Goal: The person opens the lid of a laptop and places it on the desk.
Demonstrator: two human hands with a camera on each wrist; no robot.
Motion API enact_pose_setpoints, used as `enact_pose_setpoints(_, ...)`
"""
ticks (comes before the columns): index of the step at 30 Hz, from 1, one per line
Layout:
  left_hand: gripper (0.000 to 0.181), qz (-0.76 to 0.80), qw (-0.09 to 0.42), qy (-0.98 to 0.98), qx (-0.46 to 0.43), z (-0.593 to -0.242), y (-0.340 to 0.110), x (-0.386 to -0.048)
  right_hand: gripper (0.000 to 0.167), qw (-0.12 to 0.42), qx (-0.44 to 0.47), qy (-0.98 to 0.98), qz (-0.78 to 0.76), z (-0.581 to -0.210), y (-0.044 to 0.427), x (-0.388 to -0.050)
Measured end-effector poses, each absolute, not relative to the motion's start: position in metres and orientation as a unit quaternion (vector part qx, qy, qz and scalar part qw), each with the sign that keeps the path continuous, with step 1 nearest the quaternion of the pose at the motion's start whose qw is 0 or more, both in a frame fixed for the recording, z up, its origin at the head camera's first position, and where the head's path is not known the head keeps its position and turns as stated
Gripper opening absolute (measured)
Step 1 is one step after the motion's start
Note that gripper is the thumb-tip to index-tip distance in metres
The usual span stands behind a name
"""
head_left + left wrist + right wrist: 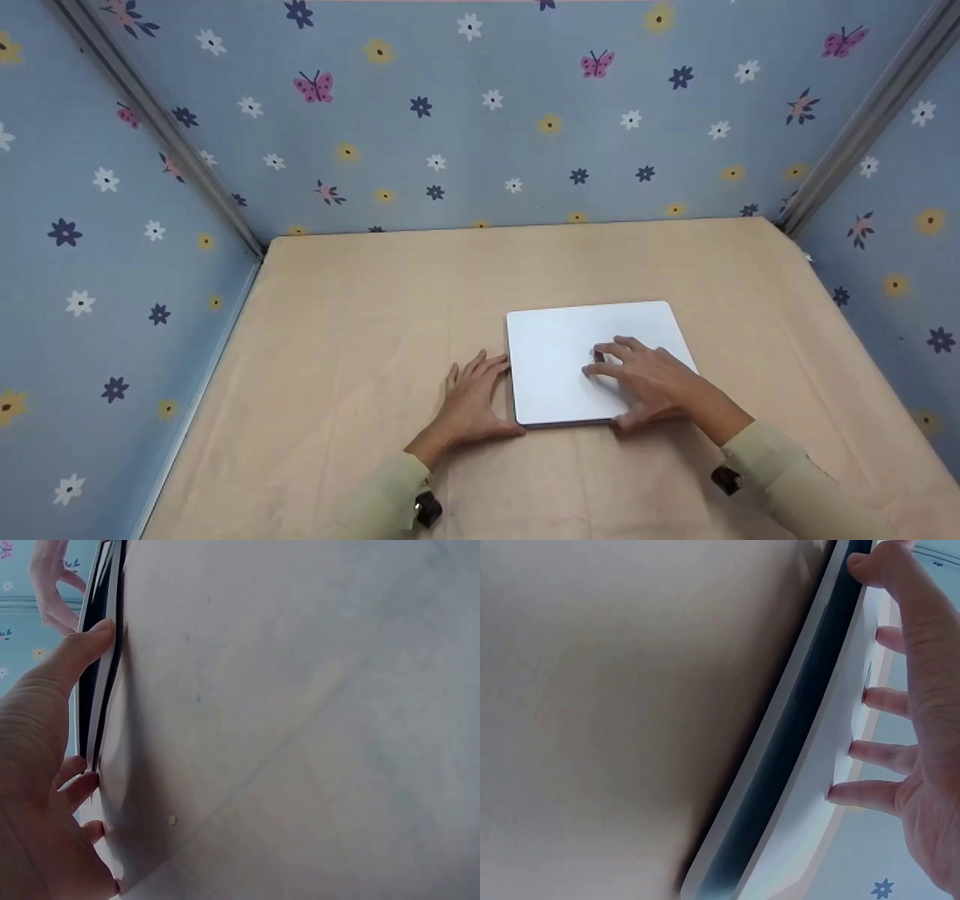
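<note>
A flat white laptop with rounded corners and a dark mark in the middle of its lid lies on the cloth. In the right wrist view, a dark band shows between its two pale layers. My left hand holds the near-left corner, thumb at the front edge and fingers along the left side. My right hand spans the front edge. Its fingertips rest on top of the lid while the thumb sits against the dark band, under the lid's rim.
A beige cloth covers the table. Blue walls with flowers and butterflies rise at the back and both sides, with grey posts at the corners. A tiny pale crumb lies on the cloth.
</note>
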State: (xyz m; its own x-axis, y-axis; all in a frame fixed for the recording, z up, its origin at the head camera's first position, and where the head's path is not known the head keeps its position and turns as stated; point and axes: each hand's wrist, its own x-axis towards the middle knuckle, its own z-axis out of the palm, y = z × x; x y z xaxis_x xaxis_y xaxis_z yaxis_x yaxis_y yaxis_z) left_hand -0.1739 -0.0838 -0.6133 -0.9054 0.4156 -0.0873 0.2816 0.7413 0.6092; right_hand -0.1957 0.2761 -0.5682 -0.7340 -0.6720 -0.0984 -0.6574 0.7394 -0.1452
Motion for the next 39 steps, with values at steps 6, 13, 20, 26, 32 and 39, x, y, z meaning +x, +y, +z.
enact_pose_setpoints(6,0.112,0.298,0.111,0.926,0.205,-0.613,-0.088,-0.171,0.088,0.070,-0.366,0.927,-0.051,-0.566,0.276,-0.197)
enact_pose_setpoints(13,0.105,0.293,0.104,0.924,0.222,-0.615,-0.093,-0.168,0.089,0.072,-0.372,0.924,-0.046,-0.564,0.274,-0.199)
enact_pose_setpoints(20,0.100,0.275,0.114,0.927,0.229,-0.615,-0.094,-0.167,0.084,0.063,-0.378,0.922,-0.050,-0.561,0.275,-0.200)
enact_pose_setpoints(26,0.096,0.269,0.116,0.929,0.228,-0.614,-0.094,-0.167,0.084,0.064,-0.372,0.924,-0.056,-0.559,0.274,-0.201)
enact_pose_setpoints(32,0.093,0.254,0.111,0.933,0.231,-0.614,-0.094,-0.167,0.083,0.075,-0.371,0.924,-0.057,-0.557,0.274,-0.202)
enact_pose_setpoints(39,0.093,0.246,0.105,0.934,0.236,-0.614,-0.091,-0.169,0.082,0.081,-0.364,0.926,-0.055,-0.556,0.275,-0.202)
